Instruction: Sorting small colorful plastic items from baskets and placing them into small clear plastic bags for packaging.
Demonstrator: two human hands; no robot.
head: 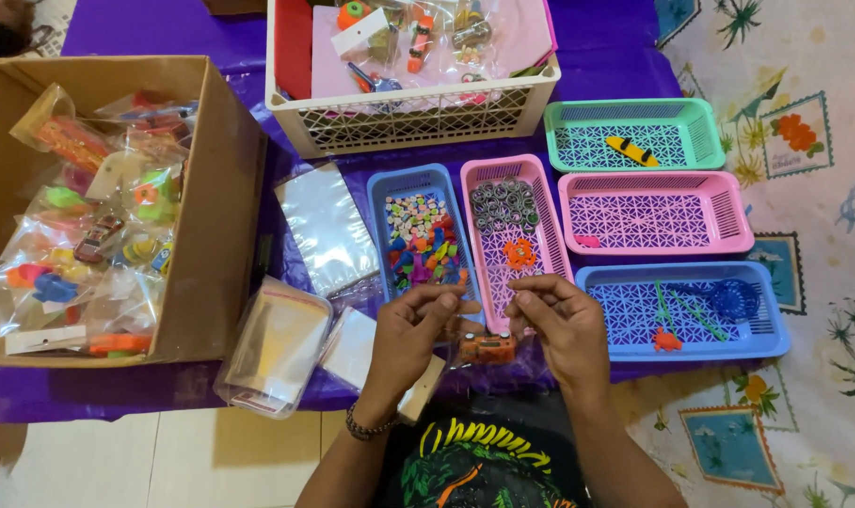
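Observation:
My left hand (410,334) and my right hand (557,325) are both pinching the top of a small clear plastic bag (479,329) between them, near the table's front edge. An orange toy car (487,349) sits inside the bag, low down. A bracelet circles my left wrist. Just behind my hands stand a blue basket (382,202) of small colourful pieces and a pink basket (543,202) holding metal rings and an orange toy.
A cardboard box (215,198) of bagged toys stands at left. Stacks of clear bags (328,226) lie beside it. A white crate (413,118) sits at the back. Green (705,132), pink (728,212) and blue (771,329) baskets are at right on the purple cloth.

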